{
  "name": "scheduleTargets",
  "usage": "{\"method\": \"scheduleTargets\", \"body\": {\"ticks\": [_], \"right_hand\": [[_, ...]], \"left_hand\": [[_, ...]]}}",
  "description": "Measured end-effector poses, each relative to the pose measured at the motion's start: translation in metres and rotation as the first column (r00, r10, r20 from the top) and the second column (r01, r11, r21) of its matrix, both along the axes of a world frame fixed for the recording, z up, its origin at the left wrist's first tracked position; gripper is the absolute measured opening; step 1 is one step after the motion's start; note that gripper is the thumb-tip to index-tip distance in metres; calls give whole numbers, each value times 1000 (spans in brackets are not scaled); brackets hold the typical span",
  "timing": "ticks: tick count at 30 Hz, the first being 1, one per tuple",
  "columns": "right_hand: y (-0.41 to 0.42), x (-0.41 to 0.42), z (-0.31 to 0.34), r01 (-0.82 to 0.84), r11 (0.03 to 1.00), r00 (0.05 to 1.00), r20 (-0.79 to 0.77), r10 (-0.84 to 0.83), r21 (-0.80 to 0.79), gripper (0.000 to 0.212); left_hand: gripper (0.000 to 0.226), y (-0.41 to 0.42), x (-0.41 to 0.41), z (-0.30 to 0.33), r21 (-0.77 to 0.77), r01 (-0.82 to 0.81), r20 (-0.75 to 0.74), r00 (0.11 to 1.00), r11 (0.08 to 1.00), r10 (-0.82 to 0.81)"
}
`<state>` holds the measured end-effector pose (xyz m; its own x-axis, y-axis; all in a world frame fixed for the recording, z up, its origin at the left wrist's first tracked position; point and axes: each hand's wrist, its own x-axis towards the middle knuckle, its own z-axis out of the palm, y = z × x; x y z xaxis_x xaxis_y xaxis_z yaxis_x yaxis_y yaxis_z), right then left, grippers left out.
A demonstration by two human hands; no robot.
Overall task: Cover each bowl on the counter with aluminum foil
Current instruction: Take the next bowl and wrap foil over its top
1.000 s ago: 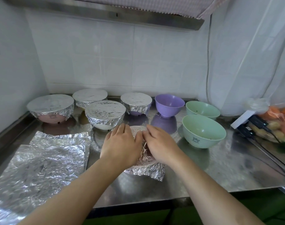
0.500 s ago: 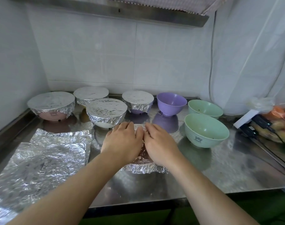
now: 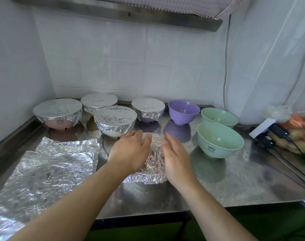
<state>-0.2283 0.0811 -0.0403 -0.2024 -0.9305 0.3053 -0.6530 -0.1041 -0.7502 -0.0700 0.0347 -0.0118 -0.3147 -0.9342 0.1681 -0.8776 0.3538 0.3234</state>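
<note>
Loose crinkled sheets of aluminum foil (image 3: pixel 43 171) lie stacked at the left of the stainless-steel tabletop (image 3: pixel 235 185). Behind them stand four foil-capped bowls: a pink bowl (image 3: pixel 58 113) nearest the left wall, a second covered bowl (image 3: pixel 99 104) against the tiled back wall, a white bowl (image 3: pixel 115 121) in front of it, and a covered purple bowl (image 3: pixel 148 109) to its right. At centre, a person's left hand (image 3: pixel 129 152) and right hand (image 3: pixel 176 159) press on either side of a foil-wrapped bowl (image 3: pixel 155 153) standing near the front edge, fingers loosely curved over the foil, moulding it to the bowl; the bowl's own colour is hidden. The foil's lower edge flares out on the tabletop. To the right, an uncovered purple plastic bowl (image 3: pixel 184 111) and two uncovered pale green bowls, one at the back (image 3: pixel 219 117) and one in front (image 3: pixel 220 139), stand upright. At far right, a clear bag of orange and yellow produce (image 3: pixel 299 131) rests beside black cables (image 3: pixel 287 145).
</note>
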Motion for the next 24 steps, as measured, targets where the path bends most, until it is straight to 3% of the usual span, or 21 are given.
{"method": "scheduleTargets", "body": {"ticks": [2,4,7,12,13,17,19,24], "right_hand": [[-1,-1,3,16,1000,998,62,-17,17,46],[-1,0,6,4,1000,995,97,-5,7,42],[1,1,6,13,1000,983,185,-12,-8,39],[2,1,4,9,1000,970,242,-10,3,46],[2,1,3,0,1000,978,208,-2,11,51],[-3,0,8,29,999,979,-202,-21,36,78],[-6,5,11,25,999,977,-211,-17,35,83],[-8,11,0,16,1000,953,-304,-14,7,76]], "left_hand": [[51,10,-1,4,36,-74,-254,964,997,80],[53,24,-1,7,10,-102,-440,893,995,96],[55,35,0,2,-73,-119,-508,859,990,66],[50,31,1,-2,-5,-128,-568,817,992,103],[51,31,2,-2,2,-123,-571,814,992,102],[35,28,4,-3,38,-106,-584,805,994,108],[37,28,4,-2,27,-105,-584,805,994,101],[67,50,0,-7,-109,-131,-543,838,985,51]]}}
